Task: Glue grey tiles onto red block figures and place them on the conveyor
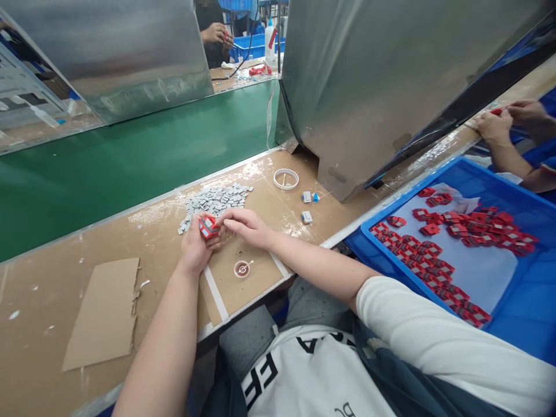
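Observation:
My left hand [194, 248] is closed around a small red plastic piece [208, 227] with grey and white patches; it looks like a toy car body. Close against its right side, my right hand [247, 227] has its fingers curled in a pinch. Whatever sits between those fingertips, if anything, is too small to make out. Just beyond both hands spreads a pile of small grey flat pieces [219, 198]. Nearer my body, a small round cup [242, 269] holds reddish-brown stuff and a thin white stick.
A blue bin [373, 223] at right holds many red pieces on white sheeting. A white ring [285, 179] and small grey-white blocks [307, 217] lie right of the pile. Cardboard [104, 313] lies left. Metal panels [369, 81] rise behind; other people's hands work beyond.

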Tool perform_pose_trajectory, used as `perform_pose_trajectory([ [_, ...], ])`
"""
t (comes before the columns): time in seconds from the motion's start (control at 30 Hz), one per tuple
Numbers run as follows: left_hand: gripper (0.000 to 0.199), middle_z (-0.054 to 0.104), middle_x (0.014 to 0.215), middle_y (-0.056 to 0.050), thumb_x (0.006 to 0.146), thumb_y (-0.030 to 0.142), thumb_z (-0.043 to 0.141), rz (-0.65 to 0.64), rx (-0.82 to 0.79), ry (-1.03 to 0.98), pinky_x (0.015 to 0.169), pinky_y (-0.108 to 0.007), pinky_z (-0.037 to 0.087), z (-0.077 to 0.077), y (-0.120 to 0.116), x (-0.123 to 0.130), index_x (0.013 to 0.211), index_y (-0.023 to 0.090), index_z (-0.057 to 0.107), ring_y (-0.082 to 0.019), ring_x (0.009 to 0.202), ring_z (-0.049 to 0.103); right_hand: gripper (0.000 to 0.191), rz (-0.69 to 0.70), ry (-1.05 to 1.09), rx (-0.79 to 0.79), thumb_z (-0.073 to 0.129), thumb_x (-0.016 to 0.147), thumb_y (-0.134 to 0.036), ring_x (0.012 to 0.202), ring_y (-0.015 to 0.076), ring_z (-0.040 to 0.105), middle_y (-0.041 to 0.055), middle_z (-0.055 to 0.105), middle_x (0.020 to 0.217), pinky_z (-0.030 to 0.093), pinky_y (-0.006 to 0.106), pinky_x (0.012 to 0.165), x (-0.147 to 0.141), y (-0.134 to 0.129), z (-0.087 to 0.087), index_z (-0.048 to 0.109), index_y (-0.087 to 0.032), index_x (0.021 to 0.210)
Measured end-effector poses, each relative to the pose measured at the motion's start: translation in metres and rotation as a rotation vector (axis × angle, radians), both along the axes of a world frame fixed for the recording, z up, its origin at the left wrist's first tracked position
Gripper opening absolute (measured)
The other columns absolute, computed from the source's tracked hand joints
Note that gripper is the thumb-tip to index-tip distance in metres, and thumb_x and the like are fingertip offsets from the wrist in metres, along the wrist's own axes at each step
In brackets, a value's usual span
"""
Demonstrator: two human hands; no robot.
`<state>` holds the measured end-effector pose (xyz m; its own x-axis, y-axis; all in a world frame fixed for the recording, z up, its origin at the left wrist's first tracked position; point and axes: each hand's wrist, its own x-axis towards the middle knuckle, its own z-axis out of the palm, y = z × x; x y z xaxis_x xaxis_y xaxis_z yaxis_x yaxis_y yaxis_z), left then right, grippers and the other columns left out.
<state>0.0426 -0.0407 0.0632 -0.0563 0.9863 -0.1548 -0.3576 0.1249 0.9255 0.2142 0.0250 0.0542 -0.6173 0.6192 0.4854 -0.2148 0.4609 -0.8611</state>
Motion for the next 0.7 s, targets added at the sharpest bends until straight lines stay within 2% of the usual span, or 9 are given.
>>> perform_pose_trajectory([
  [0.07,0.053,0.058,0.073,0.003,0.086,0.074,0.070,-0.064,0.022,-0.112,0.041,-0.017,0.024,0.005,-0.001,0.000,0.099,0.025,0.057,-0.005,0.044,0.031,0.042,-0.015,-0.015,0.047,0.049,0.105,-0.055,0.080,0.0158,0.059,0.0044,0.065,0.087,0.047,0.028,0.074,0.006,0.003,0.003,0.062,-0.017,0.091],
  [0.13,0.051,0.063,0.080,0.001,0.084,0.069,0.076,-0.085,0.057,-0.167,0.040,-0.016,0.026,0.009,-0.002,-0.001,0.103,0.026,0.058,-0.004,0.044,0.033,0.049,0.000,-0.078,0.145,0.046,0.105,-0.058,0.069,0.0140,0.049,0.0004,0.054,0.073,0.040,0.028,0.068,0.016,0.005,0.006,0.051,-0.019,0.075],
  [0.23,0.046,0.065,0.084,0.001,0.085,0.063,0.079,-0.059,0.084,-0.239,0.039,-0.014,0.028,0.011,-0.002,-0.004,0.105,0.028,0.058,-0.005,0.046,0.037,0.053,0.149,-0.244,0.346,0.042,0.106,-0.057,0.062,0.0130,0.040,-0.0027,0.040,0.064,0.033,0.029,0.064,0.035,0.004,0.012,0.037,-0.022,0.067],
  [0.3,0.042,0.064,0.083,0.001,0.086,0.059,0.080,-0.038,0.087,-0.279,0.039,-0.013,0.027,0.010,0.000,-0.007,0.104,0.028,0.058,-0.005,0.047,0.038,0.052,0.265,-0.368,0.486,0.047,0.103,-0.056,0.061,0.0132,0.042,-0.0023,0.042,0.063,0.030,0.029,0.062,0.046,0.001,0.014,0.036,-0.022,0.065],
  [0.37,0.042,0.063,0.084,0.001,0.085,0.059,0.080,-0.029,0.082,-0.313,0.039,-0.013,0.027,0.010,0.001,-0.008,0.104,0.028,0.058,-0.005,0.048,0.038,0.052,0.323,-0.459,0.588,0.051,0.102,-0.054,0.061,0.0134,0.045,-0.0009,0.047,0.062,0.030,0.030,0.062,0.053,-0.003,0.013,0.036,-0.022,0.064],
  [0.47,0.053,0.063,0.087,0.001,0.076,0.057,0.087,-0.012,0.106,-0.301,0.041,-0.013,0.030,0.009,0.001,-0.010,0.109,0.028,0.057,-0.005,0.051,0.039,0.050,0.343,-0.525,0.666,0.051,0.102,-0.049,0.060,0.0138,0.048,0.0014,0.055,0.063,0.030,0.030,0.062,0.054,-0.008,0.010,0.040,-0.022,0.062],
  [0.57,0.067,0.064,0.092,0.003,0.063,0.027,0.098,0.041,0.150,-0.166,0.043,-0.011,0.030,0.006,0.001,-0.010,0.113,0.030,0.053,-0.003,0.053,0.041,0.044,0.343,-0.575,0.726,0.049,0.102,-0.039,0.060,0.0138,0.049,0.0022,0.059,0.063,0.030,0.030,0.062,0.050,-0.012,0.007,0.043,-0.021,0.062],
  [0.63,0.068,0.065,0.092,0.004,0.063,0.017,0.095,0.060,0.159,-0.078,0.043,-0.012,0.029,0.002,0.002,-0.009,0.112,0.030,0.050,-0.002,0.051,0.041,0.042,0.324,-0.598,0.759,0.046,0.103,-0.032,0.061,0.0138,0.051,0.0023,0.061,0.065,0.030,0.030,0.063,0.047,-0.014,0.006,0.045,-0.021,0.063],
  [0.7,0.060,0.066,0.095,0.003,0.068,0.020,0.092,0.074,0.175,-0.011,0.042,-0.013,0.031,-0.002,0.004,-0.008,0.111,0.029,0.050,-0.003,0.050,0.041,0.042,0.297,-0.597,0.787,0.044,0.106,-0.032,0.064,0.0139,0.054,0.0027,0.063,0.068,0.031,0.030,0.064,0.044,-0.016,0.006,0.048,-0.020,0.066],
])
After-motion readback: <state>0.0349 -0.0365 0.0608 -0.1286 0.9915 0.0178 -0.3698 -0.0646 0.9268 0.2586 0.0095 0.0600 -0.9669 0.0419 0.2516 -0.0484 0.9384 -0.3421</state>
